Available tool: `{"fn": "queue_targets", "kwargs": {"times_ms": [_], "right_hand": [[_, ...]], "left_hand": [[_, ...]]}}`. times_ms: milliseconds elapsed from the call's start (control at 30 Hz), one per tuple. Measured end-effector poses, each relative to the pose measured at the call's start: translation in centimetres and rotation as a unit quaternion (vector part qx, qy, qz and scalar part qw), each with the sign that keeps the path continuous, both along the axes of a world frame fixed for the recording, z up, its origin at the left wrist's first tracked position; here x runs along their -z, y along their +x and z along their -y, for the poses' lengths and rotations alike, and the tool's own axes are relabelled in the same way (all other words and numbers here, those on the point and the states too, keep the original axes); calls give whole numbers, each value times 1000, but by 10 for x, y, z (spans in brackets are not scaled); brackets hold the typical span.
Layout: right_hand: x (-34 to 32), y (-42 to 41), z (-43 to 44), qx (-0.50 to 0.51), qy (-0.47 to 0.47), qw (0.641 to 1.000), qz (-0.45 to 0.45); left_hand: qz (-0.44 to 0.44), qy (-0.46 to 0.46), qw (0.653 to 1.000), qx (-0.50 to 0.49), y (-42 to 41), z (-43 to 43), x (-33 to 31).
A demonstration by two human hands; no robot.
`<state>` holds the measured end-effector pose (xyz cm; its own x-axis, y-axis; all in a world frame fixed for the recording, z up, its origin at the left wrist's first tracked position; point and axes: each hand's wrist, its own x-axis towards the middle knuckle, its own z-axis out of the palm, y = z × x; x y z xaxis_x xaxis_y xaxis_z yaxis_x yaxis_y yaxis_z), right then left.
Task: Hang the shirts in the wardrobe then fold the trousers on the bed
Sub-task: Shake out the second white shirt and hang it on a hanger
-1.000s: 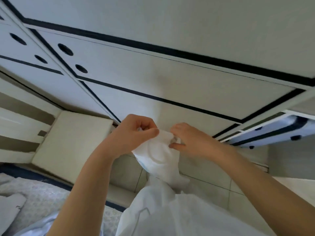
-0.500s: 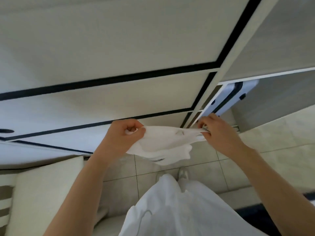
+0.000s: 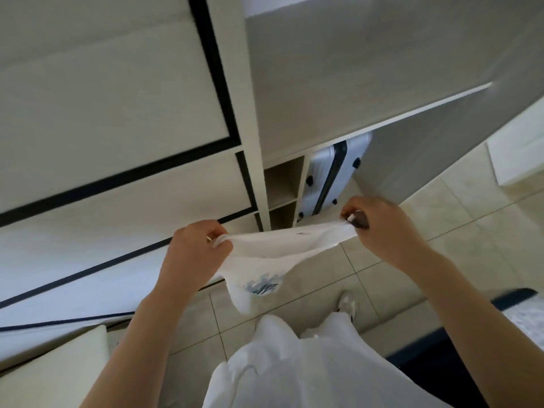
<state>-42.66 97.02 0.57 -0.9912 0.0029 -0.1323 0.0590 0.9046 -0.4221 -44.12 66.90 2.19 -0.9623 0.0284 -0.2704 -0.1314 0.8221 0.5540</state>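
A white shirt with a blue print near its lower part is stretched between my hands in front of the wardrobe. My left hand grips its left end in curled fingers. My right hand pinches the right end, with something small and dark showing at the fingers. The cloth hangs down in the middle above the tiled floor. The wardrobe's right section stands open, its door swung outward.
A pale blue suitcase stands inside the open wardrobe beside small cubbyholes. A cream padded bench is at lower left. A bed corner with dark trim shows at the right. My white-clad legs and a shoe are below.
The view has swung right toward the open wardrobe section. My hands have pulled apart, spreading the bunched white shirt out between them.
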Motion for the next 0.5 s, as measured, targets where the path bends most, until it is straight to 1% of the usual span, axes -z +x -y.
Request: {"fn": "queue_targets", "kwargs": {"times_ms": [67, 133, 233, 333, 367, 433, 500], "right_hand": [[1, -3, -23, -9, 27, 999, -43], [2, -8, -50, -14, 52, 996, -65], [-3, -18, -89, -40, 73, 995, -54], [-7, -28, -121, -12, 43, 999, -23], [-8, -30, -131, -7, 37, 999, -30], [-9, -34, -147, -28, 39, 997, -52], [-9, -36, -161, -58, 39, 997, -35]], "left_hand": [[-5, -2, 1000, -23, 0, -23, 0], [1, -3, 999, -46, 2, -45, 1], [15, -12, 999, -46, 3, -79, 3], [33, -15, 998, -53, 3, -111, 4], [38, -18, 998, -56, 3, -121, 4], [45, -17, 997, -66, 1, -138, 3], [45, -14, 996, -80, -2, -152, 3]]}}
